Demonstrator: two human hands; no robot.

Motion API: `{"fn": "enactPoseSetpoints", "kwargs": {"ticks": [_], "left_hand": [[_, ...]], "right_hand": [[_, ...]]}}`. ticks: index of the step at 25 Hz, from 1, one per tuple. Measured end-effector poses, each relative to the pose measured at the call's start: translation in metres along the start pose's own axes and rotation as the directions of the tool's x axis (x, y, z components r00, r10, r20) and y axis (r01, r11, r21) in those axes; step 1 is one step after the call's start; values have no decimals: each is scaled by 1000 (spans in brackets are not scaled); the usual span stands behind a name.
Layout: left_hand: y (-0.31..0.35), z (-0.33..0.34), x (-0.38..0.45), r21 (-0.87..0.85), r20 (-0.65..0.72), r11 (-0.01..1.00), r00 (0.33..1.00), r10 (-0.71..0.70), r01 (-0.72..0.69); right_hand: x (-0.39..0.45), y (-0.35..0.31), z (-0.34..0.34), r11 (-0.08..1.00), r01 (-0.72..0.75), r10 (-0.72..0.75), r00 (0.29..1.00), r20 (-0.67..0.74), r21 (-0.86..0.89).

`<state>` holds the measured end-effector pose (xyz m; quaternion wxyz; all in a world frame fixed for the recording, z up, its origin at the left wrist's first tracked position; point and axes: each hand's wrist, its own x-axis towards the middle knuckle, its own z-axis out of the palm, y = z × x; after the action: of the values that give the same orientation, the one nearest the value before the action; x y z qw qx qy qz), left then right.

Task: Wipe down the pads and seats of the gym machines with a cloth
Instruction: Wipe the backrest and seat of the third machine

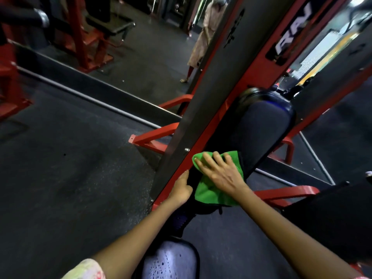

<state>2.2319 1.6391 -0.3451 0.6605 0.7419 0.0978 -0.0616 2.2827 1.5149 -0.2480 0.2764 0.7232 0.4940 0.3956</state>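
Head view, looking down along both forearms at a red-framed machine standing on dark rubber floor (70, 168). Off to the far left sits another red machine (84, 41), out of reach and not part of this pass.

Moving in, the left hand (181, 189) rests against the red frame edge (203, 135) of the upright panel, fingers loosely curled along it, thumb side up. It holds nothing that I can see; it looks to be steadying the body. That seems a sound brace, so I would leave it there and let the other arm do the travelling.

Just right of it, the green cloth (211, 195) lies spread on the lower end of the long black pad (261, 129). The right hand (223, 174) lies flat on top of the cloth, fingers straight and fanned, pressing rather than gripping.

To do this stroke well, I would keep the palm flat so the cloth stays open instead of bunching, and push up the pad's length toward its rounded top in overlapping lanes. The narrow gap between pad and frame looks easy to miss; fingertips could work the cloth edge into it. The hanging lower part of the cloth may drag or fold under, so gather it first.

At the bottom, a grey seat (171, 260) speckled with droplets looks still to be wiped.
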Motion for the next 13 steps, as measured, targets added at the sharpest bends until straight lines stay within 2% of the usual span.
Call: {"fn": "enactPoseSetpoints", "kwargs": {"ticks": [3,5,7,8,9,10,13], "left_hand": [[36,-1,0,-14,-23,999,999,34,-35],[62,-1,-5,-1,-36,995,994,101,-101],[85,4,-7,27,-56,978,976,209,-207],[93,7,-7,50,-69,966,964,255,-252],[100,8,-7,78,-76,956,954,289,-284],[105,9,-7,97,-72,945,945,319,-312],[109,-1,-9,162,4,909,921,389,-384]], "right_hand": [[-1,62,-14,988,-121,108,985,-132,-94],[-3,97,-21,944,-305,277,941,-195,-127],[0,104,-23,799,-595,559,789,-255,-89],[2,95,-22,715,-696,664,706,-245,-68],[2,80,-18,667,-744,723,660,-203,-45],[-1,66,-16,675,-737,726,670,-154,-25],[-32,62,-11,836,-548,546,835,-73,-24]]}}
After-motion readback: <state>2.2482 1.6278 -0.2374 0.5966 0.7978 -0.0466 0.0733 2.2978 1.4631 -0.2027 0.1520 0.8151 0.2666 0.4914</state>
